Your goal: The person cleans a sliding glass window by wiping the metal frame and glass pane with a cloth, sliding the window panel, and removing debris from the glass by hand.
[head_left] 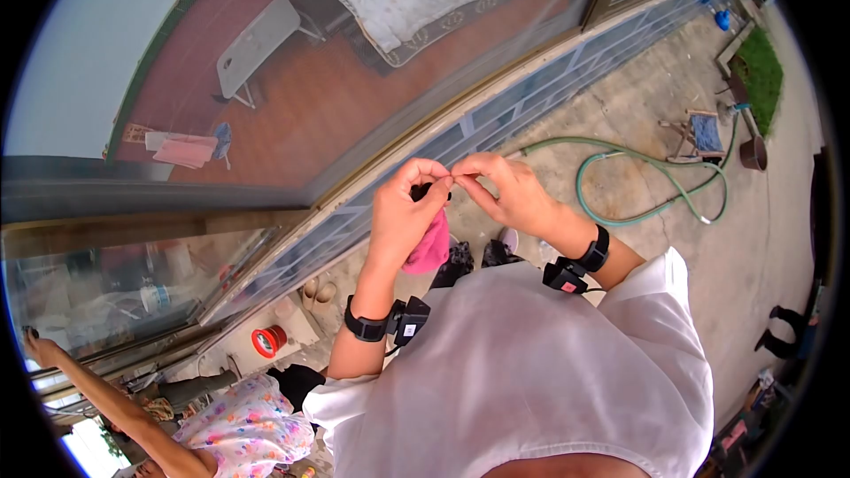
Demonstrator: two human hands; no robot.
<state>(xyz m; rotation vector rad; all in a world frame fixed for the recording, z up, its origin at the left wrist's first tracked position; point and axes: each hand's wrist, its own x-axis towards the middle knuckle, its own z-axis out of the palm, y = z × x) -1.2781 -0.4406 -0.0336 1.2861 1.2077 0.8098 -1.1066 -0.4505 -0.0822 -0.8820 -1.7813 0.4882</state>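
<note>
Both of my hands are raised in front of the window, their pinched fingertips meeting. My left hand [405, 217] is closed, and a pink cloth [430, 246] hangs from beneath it. A small black piece [420, 191] shows between its fingers; I cannot tell whether it belongs to the cloth. My right hand [506, 188] pinches thumb and forefinger together against the left fingertips. Whatever lies between them is too small to make out. Black straps with small boxes sit around both wrists.
A large window [354, 115] with a blue-tiled wall below runs close ahead. At lower left, another person in a floral top [248, 425] reaches toward the glass. A red bucket [268, 341] stands nearby. To the right lie a green hose [611, 146] and a folding stool [705, 134].
</note>
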